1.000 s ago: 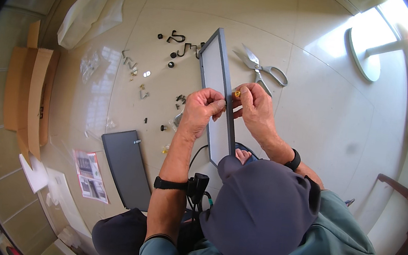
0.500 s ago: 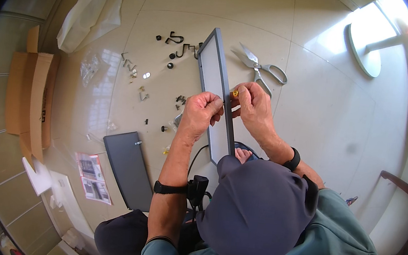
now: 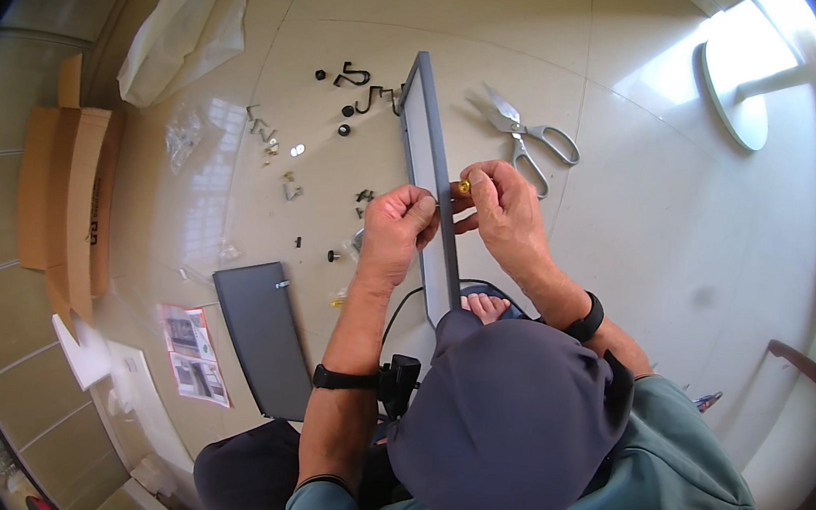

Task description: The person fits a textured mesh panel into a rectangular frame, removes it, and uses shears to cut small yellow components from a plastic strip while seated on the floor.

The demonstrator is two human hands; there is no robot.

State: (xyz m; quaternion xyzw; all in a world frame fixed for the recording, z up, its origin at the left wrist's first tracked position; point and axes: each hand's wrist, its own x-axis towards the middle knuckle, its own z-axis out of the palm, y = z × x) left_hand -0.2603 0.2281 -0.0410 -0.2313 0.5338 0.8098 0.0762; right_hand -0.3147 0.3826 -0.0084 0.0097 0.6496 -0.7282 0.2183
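A long grey-rimmed metal panel (image 3: 427, 136) with a pale inner face stands on its edge between my hands. My left hand (image 3: 397, 226) is closed at the pale face, thumb and index finger pinched near the rim; whatever is in the pinch is too small to make out. On the panel's other side, my right hand (image 3: 506, 211) grips a short yellow handle (image 3: 465, 187) between thumb and fingers, its round end showing. The rest of that tool is hidden by the fingers and the panel. Bare toes (image 3: 486, 307) show beside the panel's near end.
Open scissors (image 3: 518, 127) lie right of the panel. Black hooks (image 3: 378, 101), round black knobs (image 3: 345, 130) and small metal brackets (image 3: 260, 125) are scattered left. A dark grey panel (image 3: 262, 339), a printed leaflet (image 3: 194, 352) and a cardboard box (image 3: 82, 198) lie farther left.
The yellow handle has tilted so its round end faces up more, and the right fingers have shifted on it. The panel's far end has swung slightly left.
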